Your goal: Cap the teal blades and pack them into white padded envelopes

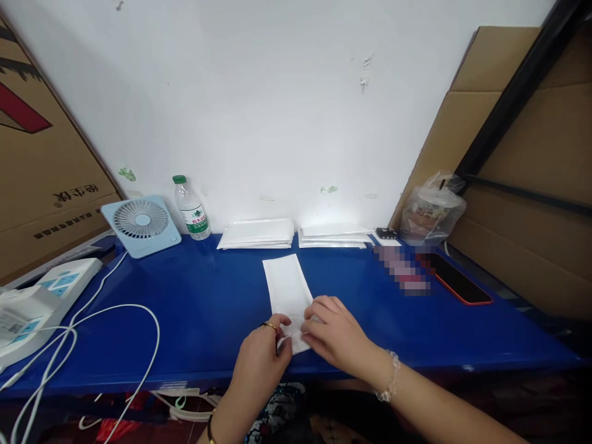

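A long white envelope (287, 280), looking like a padded mailer, lies on the blue table (208, 308), its near end between my two hands. My left hand (266, 348) is closed at its near left side, thumb and forefinger bent in a pinch beside some crumpled, shiny clear film. From the right, my right hand (337, 333) curls its fingers over the opposite edge, also closed. The fingertips hide part of this end, so the exact grip is hard to see. Against the wall rest a left stack of similar envelopes (256, 234) and a right stack (335, 236).
On the left stand a light-blue fan (142, 225), a green-capped water bottle (192, 209) and a white power strip (69, 287) with looping cables (157, 333). To the right lie a phone (460, 280) and a bagged cup (432, 213). Cardboard (522, 179) flanks the table.
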A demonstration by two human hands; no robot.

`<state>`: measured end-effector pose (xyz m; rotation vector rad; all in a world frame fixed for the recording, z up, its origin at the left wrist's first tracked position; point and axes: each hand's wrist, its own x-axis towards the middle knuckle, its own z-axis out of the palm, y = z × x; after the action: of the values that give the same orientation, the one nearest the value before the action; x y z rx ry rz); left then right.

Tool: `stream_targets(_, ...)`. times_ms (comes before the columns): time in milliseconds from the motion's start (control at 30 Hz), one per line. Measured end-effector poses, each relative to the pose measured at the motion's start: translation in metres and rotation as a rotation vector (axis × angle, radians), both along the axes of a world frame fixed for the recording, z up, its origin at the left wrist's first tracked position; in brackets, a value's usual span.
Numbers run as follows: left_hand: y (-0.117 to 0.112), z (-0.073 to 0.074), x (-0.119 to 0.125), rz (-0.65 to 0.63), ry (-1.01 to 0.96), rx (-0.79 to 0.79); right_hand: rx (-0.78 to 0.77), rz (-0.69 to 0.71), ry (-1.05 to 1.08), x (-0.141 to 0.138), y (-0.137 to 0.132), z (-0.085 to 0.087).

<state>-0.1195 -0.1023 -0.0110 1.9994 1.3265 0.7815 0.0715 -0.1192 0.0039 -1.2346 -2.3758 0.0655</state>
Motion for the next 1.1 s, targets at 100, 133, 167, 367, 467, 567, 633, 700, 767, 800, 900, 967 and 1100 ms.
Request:
stream_targets(100, 0.004, 0.001, 0.001, 0.016, 0.043, 0.002, 0.074, 0.02, -0.177, -0.005, -0.007, 0.0)
stream_targets(133, 0.005, 0.001, 0.0, 0.02, 0.047, -0.011, 0.095, 0.021, -0.223, -0.008, -0.007, -0.001)
stream_targets(167, 0.007, 0.001, 0.0, 0.023, 0.044, -0.027, 0.12, 0.019, -0.264, -0.01, -0.007, -0.001)
stream_targets(367, 0.021, -0.003, -0.003, 0.036, -0.082, -0.106, 0.169, 0.066, -0.441, -0.023, 0.001, 0.001)
stream_targets(467, 0.021, -0.004, -0.006, 0.075, -0.177, -0.084, 0.206, 0.124, -0.49, -0.022, 0.005, 0.008)
stream_targets(567, 0.015, -0.003, -0.013, 0.004, -0.279, 0.16, 0.255, 0.143, -0.439, -0.016, 0.009, 0.028)
stream_targets(633, 0.01, 0.0, -0.018, -0.084, -0.262, 0.418, 0.271, 0.115, -0.34, -0.011, 0.008, 0.046)
stream_targets(700, 0.007, 0.003, -0.022, -0.116, -0.205, 0.652, 0.29, 0.118, -0.266, -0.009, 0.003, 0.063)
stream_targets(767, 0.005, 0.008, -0.022, -0.07, -0.168, 0.809, 0.333, 0.131, -0.258, -0.009, -0.005, 0.076)
stream_targets(800, 0.005, 0.01, -0.021, -0.04, -0.161, 0.854, 0.357, 0.141, -0.271, -0.009, -0.008, 0.081)
stream_targets(900, 0.006, 0.015, -0.014, 0.031, -0.165, 0.882, 0.34, 0.159, -0.263, -0.003, -0.008, 0.097)
stream_targets(967, 0.006, 0.015, -0.007, 0.079, -0.195, 0.813, 0.23, 0.099, -0.121, 0.013, 0.008, 0.111)
stream_targets(1100, 0.006, 0.005, 0.001, 0.193, -0.244, 0.59, 0.001, -0.278, 0.449, 0.076, 0.078, 0.132)
